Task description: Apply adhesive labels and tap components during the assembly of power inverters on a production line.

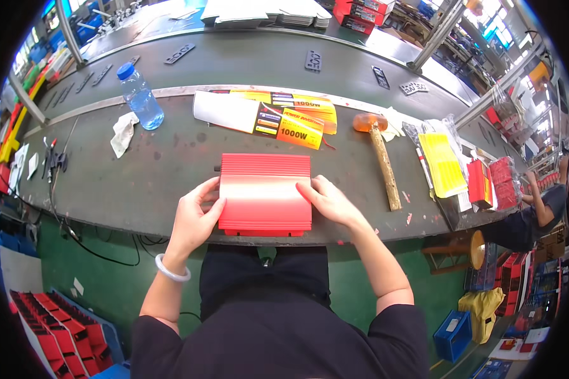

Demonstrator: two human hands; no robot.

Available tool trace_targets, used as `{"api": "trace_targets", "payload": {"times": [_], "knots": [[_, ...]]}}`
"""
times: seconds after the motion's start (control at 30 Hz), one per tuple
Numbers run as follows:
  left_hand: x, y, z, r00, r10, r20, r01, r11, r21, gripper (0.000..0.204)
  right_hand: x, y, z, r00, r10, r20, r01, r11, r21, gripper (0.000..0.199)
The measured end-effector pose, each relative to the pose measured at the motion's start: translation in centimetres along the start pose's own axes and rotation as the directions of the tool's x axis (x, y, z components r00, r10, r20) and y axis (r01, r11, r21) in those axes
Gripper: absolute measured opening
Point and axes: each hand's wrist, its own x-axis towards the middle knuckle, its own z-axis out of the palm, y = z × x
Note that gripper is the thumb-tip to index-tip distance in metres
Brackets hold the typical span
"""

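Observation:
A red power inverter (265, 192) with a ribbed metal case lies on the workbench right in front of me, close to its front edge. My left hand (199, 211) grips its left side, thumb on top and fingers along the side wall. On the opposite side my right hand (327, 199) holds it too, with the thumb resting on the top face. Beyond the inverter lie several printed orange and yellow label sheets (300, 128), with a blank white sheet (224, 112) overlapping them. A small dark knob sticks out at the inverter's left end.
To the right rests a mallet (384, 167) with an orange head. A water bottle (142, 101) and crumpled tissue (124, 134) stand left. Yellow sheets (442, 164) and red boxes (480, 183) lie far right, near another person (537, 215). A conveyor belt (246, 60) carries flat dark plates.

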Motion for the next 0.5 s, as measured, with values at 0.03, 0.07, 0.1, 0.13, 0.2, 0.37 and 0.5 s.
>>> {"api": "trace_targets", "payload": {"times": [0.03, 0.07, 0.1, 0.13, 0.2, 0.37, 0.5], "knots": [[0.1, 0.0, -0.2, 0.998, -0.039, 0.039, 0.04, 0.999, -0.009, 0.038, 0.6, 0.7, -0.1, 0.994, -0.07, -0.082, 0.057, 0.986, -0.155, 0.062], [0.1, 0.0, -0.3, 0.994, -0.079, 0.078, 0.081, 0.997, -0.017, 0.037, 1.1, 0.5, -0.7, 0.987, -0.059, -0.151, 0.018, 0.965, -0.262, 0.062], [0.3, -0.4, -0.2, 0.998, -0.043, 0.043, 0.044, 0.999, -0.016, 0.036, 1.5, 0.3, -1.3, 0.948, -0.121, -0.294, 0.015, 0.941, -0.339, 0.06], [0.4, -0.3, -0.3, 0.998, -0.041, 0.044, 0.041, 0.999, -0.015, 0.036, 2.3, 0.2, -2.4, 0.917, -0.187, -0.354, 0.032, 0.916, -0.4, 0.052], [0.8, 0.0, -0.8, 0.994, -0.108, -0.011, 0.108, 0.977, 0.186, 0.038, 5.9, 0.3, -3.8, 0.831, -0.265, -0.49, 0.141, 0.951, -0.276, 0.036], [3.2, 1.4, -1.1, 0.987, 0.111, -0.118, -0.051, 0.904, 0.424, 0.037, 16.4, -0.6, -3.8, 0.733, -0.571, -0.37, 0.359, 0.786, -0.503, 0.059], [5.0, 0.9, -1.3, 0.982, 0.164, -0.097, -0.118, 0.923, 0.366, 0.041, 19.1, -3.6, -2.8, 0.745, -0.593, -0.306, 0.331, 0.726, -0.603, 0.066]]}}
